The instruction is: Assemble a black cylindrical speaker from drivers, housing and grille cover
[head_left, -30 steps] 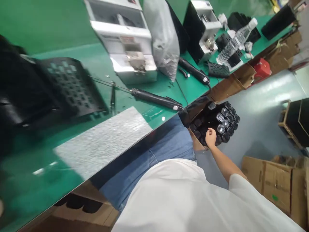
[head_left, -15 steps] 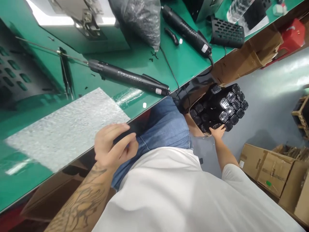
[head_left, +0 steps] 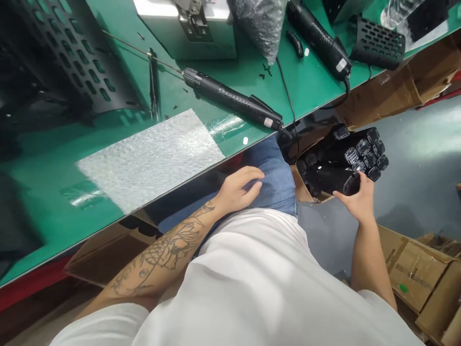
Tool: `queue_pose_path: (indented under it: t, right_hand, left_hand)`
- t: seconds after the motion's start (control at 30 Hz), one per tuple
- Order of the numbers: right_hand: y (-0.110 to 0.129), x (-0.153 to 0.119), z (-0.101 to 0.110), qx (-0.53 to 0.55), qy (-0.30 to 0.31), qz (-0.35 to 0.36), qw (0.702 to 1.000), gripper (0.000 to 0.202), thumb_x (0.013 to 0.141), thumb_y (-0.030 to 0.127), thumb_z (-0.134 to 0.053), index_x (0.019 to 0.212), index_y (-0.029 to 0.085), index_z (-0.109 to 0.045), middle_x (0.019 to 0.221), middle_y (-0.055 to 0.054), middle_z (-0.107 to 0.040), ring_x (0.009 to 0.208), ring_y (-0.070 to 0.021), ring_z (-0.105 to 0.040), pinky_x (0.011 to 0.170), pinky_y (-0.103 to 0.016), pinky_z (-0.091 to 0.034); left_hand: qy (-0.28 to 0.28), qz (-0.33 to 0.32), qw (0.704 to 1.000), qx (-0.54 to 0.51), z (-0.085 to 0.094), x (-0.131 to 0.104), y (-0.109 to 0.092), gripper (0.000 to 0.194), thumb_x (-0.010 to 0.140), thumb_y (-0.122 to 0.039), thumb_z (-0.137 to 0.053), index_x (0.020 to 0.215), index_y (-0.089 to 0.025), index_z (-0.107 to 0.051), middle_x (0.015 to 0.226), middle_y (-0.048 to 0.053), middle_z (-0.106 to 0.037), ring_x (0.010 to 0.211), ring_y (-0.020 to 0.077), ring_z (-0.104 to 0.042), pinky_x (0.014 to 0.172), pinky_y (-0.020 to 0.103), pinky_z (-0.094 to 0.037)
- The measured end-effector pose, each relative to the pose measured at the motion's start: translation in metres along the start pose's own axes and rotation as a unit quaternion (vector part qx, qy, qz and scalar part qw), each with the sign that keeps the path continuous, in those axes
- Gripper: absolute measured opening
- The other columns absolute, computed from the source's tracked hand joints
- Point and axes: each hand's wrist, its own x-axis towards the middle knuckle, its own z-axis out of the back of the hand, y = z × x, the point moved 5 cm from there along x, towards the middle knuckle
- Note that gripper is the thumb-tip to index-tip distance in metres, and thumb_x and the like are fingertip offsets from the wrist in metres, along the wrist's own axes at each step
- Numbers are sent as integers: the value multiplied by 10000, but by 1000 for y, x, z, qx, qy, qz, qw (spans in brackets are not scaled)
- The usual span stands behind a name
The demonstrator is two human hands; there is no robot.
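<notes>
Down at the right, my right hand (head_left: 360,196) grips the near end of a long black part (head_left: 329,180), thumb on one side and fingers on the other. That part lies in an open cardboard box (head_left: 303,185) among several similar black parts (head_left: 363,151) with shiny ends. My left hand (head_left: 242,187) hovers over my lap, fingers loosely bent and apart, holding nothing. Beyond it on the green bench lie a grey speckled sheet (head_left: 154,158) and a black electric screwdriver (head_left: 230,98) with a long thin bit.
Tweezers (head_left: 154,86) lie by the screwdriver bit. A slotted black cover (head_left: 82,62) stands at the left. A second electric screwdriver (head_left: 320,41), a plastic bag (head_left: 262,29) and a small slotted cover (head_left: 378,43) are at the back. Cardboard boxes (head_left: 414,274) stand on the floor at the right.
My right hand has drawn one black part partly out from the others. My left hand has moved right, from the bench edge to over my lap. The view has shifted left.
</notes>
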Motion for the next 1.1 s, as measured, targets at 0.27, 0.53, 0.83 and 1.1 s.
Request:
queue_pose_path:
  t: [0.27, 0.53, 0.83, 1.1]
  right_hand:
    - [167, -20, 72, 171, 113, 407, 890, 1041, 1073, 832, -828, 1800, 205, -423, 1519, -164, -502, 1381, -286, -593, 1203, -339, -547]
    - [248, -12, 4, 306, 224, 478, 792, 980, 1057, 624, -932, 1825, 315, -407, 1596, -157, -427, 1524, -298, -517, 1340, -459, -504]
    - [274, -18, -51, 324, 287, 509, 744, 1033, 1002, 452, -1017, 1813, 365, -384, 1733, -154, -272, 1661, -275, -334, 1434, -438, -359]
    - [302, -23, -62, 313, 306, 503, 746, 1063, 1011, 539, -1018, 1837, 335, -380, 1714, -136, -320, 1629, -210, -392, 1411, -276, -383]
  left_hand:
    - [97, 164, 925, -327, 0, -18, -3, 1239, 828, -794, -889, 1796, -296, -296, 1777, 275, -444, 1598, 434, -574, 1206, 557, -597]
    - [-25, 174, 899, -400, 64, -74, -36, 1287, 817, -579, -976, 1823, -290, -228, 1725, 224, -508, 1544, 408, -613, 1212, 482, -597]
    - [-162, 142, 940, -264, 107, -121, -41, 1211, 797, -607, -992, 1764, -323, -319, 1709, 190, -517, 1555, 403, -588, 1318, 542, -488]
    - [-211, 168, 931, -246, 117, -129, -48, 1126, 857, -658, -924, 1749, -299, -337, 1620, 176, -606, 1408, 366, -693, 1121, 439, -618]
